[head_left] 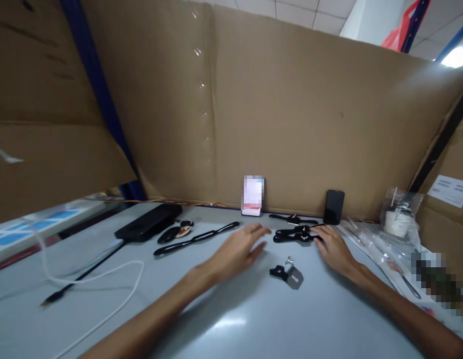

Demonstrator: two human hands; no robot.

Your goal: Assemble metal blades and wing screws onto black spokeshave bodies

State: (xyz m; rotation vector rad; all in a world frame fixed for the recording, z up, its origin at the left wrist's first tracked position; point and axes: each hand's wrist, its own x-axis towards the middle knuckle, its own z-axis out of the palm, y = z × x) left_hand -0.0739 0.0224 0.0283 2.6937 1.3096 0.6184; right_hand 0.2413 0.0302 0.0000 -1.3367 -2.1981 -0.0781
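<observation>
My left hand (240, 249) is held over the grey table, palm down, its fingers spread and holding nothing. Farther right, my right hand (334, 249) rests at the right ends of several narrow black parts (291, 238) with a wider middle bearing small metal fittings. Its fingers are apart and touch those ends, which they partly hide. Between my forearms lies a small black bracket (278, 272) beside a silver wing screw (289, 261) and a grey angular plate (295, 278). Behind the parts lies another thin black piece (294, 219).
A long black slotted bar (197, 239), a black box (149, 223) with a cable and a white cord (115, 264) lie left. A lit phone (252, 196) and a dark phone (334, 207) lean on the cardboard wall (291, 124). Plastic bags (381, 254) lie right.
</observation>
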